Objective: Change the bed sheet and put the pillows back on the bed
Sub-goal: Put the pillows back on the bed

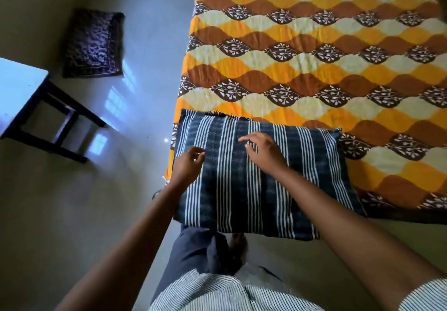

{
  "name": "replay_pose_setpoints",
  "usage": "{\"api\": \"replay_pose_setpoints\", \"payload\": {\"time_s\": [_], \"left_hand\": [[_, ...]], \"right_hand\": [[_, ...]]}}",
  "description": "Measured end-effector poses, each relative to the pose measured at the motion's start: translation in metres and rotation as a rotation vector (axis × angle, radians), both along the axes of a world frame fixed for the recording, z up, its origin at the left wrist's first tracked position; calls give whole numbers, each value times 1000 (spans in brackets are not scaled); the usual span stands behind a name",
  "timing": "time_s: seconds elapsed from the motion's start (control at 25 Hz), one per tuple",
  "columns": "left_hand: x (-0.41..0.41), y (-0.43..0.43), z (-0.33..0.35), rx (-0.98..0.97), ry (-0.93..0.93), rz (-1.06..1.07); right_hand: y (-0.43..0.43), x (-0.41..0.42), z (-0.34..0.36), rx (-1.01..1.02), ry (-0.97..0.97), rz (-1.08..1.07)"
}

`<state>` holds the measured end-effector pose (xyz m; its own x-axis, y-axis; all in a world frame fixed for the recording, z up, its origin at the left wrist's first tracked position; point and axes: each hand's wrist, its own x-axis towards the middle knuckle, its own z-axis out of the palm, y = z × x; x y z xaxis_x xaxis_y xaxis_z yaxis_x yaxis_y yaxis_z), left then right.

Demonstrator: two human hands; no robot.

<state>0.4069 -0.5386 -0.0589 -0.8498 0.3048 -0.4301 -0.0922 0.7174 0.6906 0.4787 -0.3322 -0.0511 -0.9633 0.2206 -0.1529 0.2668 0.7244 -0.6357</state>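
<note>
Striped pillow (242, 189), dark blue with white bands, flat on the near left corner of the bed (399, 218), on top of the bed sheet (314, 51). Juts a little past the bed's near edge, above a bare foot (238, 240). Left side roughly along the bed's left edge. Bed sheet in orange, brown and cream waves with dark leaf-print patches, spread smooth over the rest of the bed and running out of frame at the top and right.

Left hand (187, 165) over the pillow's left part, close to its left edge, fingers loosely curled, nothing seen between them. Right hand (263, 152) over the pillow's middle, toward its far edge, fingers spread and relaxed, gripping nothing. Hard to tell whether either hand touches the cover or hangs just above it. Some blur at the fingertips.

Second pillow (93, 44), dark purple with a pale print, flat on the floor (72, 201), well apart from the bed's left edge, toward the far left. Small table (19, 88) with a pale top and dark legs at the left border, near that pillow but not touching it. Patches of window light (113, 100) on the floor between table and bed. At the bottom, a striped shirt (217, 293) and dark trousers (193, 250), just beside the bed's near edge.
</note>
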Motion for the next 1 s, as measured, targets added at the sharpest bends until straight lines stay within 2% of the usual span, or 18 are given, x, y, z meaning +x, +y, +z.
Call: {"api": "replay_pose_setpoints", "payload": {"time_s": [0.08, 0.2, 0.36, 0.44, 0.52, 0.6, 0.68, 0.76, 0.84, 0.92, 1.0], "left_hand": [[-42, 8, -13, -89, 83, -61], [-105, 31, -40, -108, 115, -227], [-156, 68, -77, -132, 126, -521], [-168, 82, -91, -209, 82, -651], [-176, 92, -103, -232, 49, -722], [-183, 96, -108, -140, 28, -693], [-193, 100, -110, 12, -56, -532], [-204, 102, -113, 59, -58, -339], [-207, 104, -123, -42, 18, -257], [-201, 107, -133, -184, 73, -319], [-199, 108, -133, -232, 89, -364]], "right_hand": [[7, -52, -4, -36, -79, -27], [22, -117, -24, -76, -243, -109], [40, -154, -62, -59, -576, -79], [51, -159, -71, -125, -610, -66], [60, -161, -73, -268, -558, -98], [62, -166, -75, -346, -471, -160], [61, -180, -86, -325, -404, -232], [56, -193, -101, -278, -371, -286], [49, -200, -122, -153, -403, -307], [38, -197, -140, 22, -426, -291], [29, -192, -144, 109, -359, -293]]}}
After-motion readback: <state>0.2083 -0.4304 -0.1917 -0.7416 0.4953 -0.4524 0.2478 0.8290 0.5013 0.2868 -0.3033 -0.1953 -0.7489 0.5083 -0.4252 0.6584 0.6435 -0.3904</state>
